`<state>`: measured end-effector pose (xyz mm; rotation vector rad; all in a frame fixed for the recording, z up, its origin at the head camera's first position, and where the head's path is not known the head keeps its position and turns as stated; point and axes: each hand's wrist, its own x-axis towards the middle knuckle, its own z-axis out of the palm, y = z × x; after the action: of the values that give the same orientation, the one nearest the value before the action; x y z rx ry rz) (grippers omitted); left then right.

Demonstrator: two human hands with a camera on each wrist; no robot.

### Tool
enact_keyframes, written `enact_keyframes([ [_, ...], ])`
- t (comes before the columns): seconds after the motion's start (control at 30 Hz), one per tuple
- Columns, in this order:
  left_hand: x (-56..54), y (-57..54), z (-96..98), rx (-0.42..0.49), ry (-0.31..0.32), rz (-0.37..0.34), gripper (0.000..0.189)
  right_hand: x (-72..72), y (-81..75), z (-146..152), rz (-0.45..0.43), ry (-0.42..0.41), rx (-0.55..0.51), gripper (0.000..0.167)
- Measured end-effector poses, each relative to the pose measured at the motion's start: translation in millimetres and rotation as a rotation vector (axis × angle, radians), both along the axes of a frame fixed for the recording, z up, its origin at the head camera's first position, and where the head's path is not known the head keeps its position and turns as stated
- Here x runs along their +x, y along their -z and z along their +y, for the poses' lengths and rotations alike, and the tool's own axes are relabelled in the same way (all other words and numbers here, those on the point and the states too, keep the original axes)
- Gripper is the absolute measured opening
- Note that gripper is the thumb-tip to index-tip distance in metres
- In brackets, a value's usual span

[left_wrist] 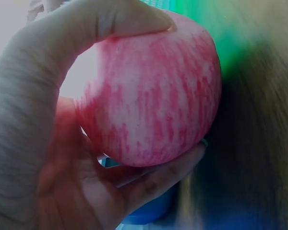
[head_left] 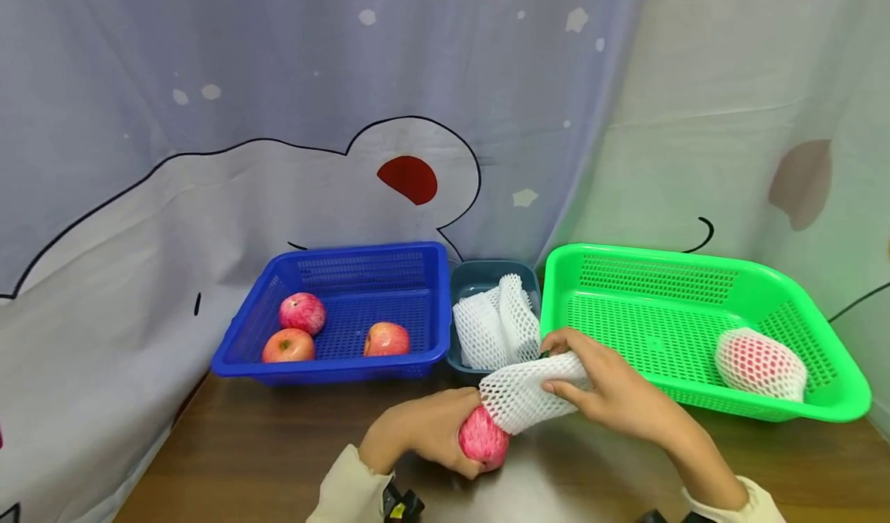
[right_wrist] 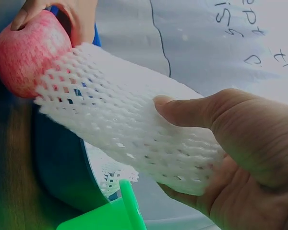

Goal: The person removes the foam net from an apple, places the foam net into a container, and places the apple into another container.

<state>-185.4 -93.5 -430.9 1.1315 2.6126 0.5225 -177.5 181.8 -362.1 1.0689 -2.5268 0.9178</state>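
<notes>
My left hand [head_left: 433, 429] grips a red-streaked apple [head_left: 484, 439] just above the table, thumb on one side and fingers on the other. My right hand [head_left: 612, 388] pinches a white foam net sleeve [head_left: 531, 390] between thumb and fingers. In the right wrist view the open end of the foam net sleeve [right_wrist: 81, 81] lies against the apple [right_wrist: 31, 55], covering a little of its edge. Most of the apple [left_wrist: 153, 96] is bare in the left wrist view.
A blue basket [head_left: 334, 368] at left holds three apples. Between the baskets, a small dark bin [head_left: 480, 268] contains more foam nets [head_left: 497, 322]. The green basket [head_left: 653, 256] at right has one netted apple [head_left: 761, 365]. A printed curtain [head_left: 278, 59] hangs behind.
</notes>
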Motion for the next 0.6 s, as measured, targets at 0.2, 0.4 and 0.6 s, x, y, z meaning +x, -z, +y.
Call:
enact_keyframes([
  [0.2,-3.2,1.0,-0.3,0.037,0.035,-0.013,0.061,-2.7,-2.7,-1.8,-0.069,0.004,-0.029,0.039],
  [0.4,-6.6,0.6,-1.8,0.083,0.081,-0.023,0.058,-6.2,-7.4,-3.8,-0.076,0.016,0.001,0.026],
  [0.6,-9.0,-2.5,-1.9,0.089,0.089,-0.036,0.06,-10.3,-13.3,-8.3,-0.031,0.024,0.046,0.017],
])
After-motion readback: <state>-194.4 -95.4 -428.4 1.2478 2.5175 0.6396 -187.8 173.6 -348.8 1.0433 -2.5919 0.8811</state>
